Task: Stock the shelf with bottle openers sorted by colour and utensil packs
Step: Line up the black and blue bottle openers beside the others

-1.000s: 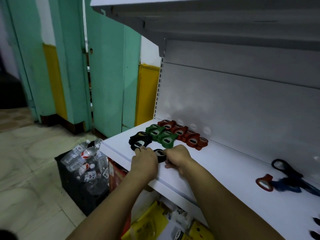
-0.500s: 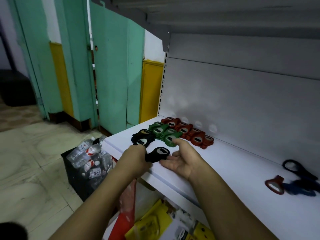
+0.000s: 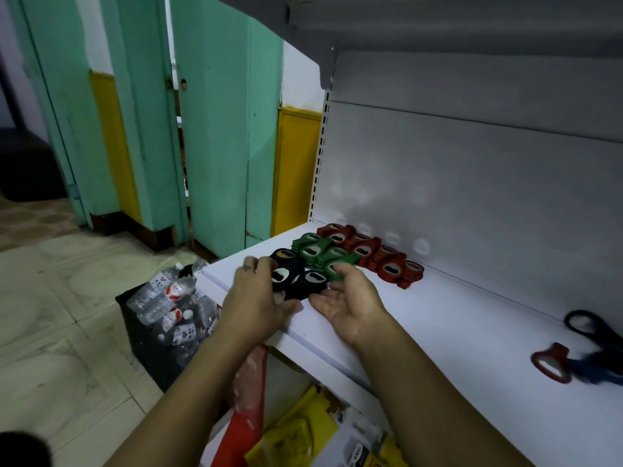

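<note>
On the white shelf (image 3: 448, 318) lie three rows of bottle openers: red openers (image 3: 374, 254) at the back, green openers (image 3: 320, 252) in the middle, black openers (image 3: 296, 274) at the front. My left hand (image 3: 256, 298) rests against the left side of the black openers, fingers curled over them. My right hand (image 3: 350, 298) is palm up on the shelf, fingertips touching the nearest black opener (image 3: 312, 281) and a green one. Whether either hand grips an opener is hard to tell.
Black scissors (image 3: 593, 328) and a red opener (image 3: 553, 362) with a blue item lie at the shelf's right end. A black crate of water bottles (image 3: 168, 305) stands on the floor to the left. Yellow and red packs (image 3: 303, 429) sit below the shelf.
Both hands have carried a black opener from the shelf's front edge back to the other black ones. My right hand has opened out, palm up.
</note>
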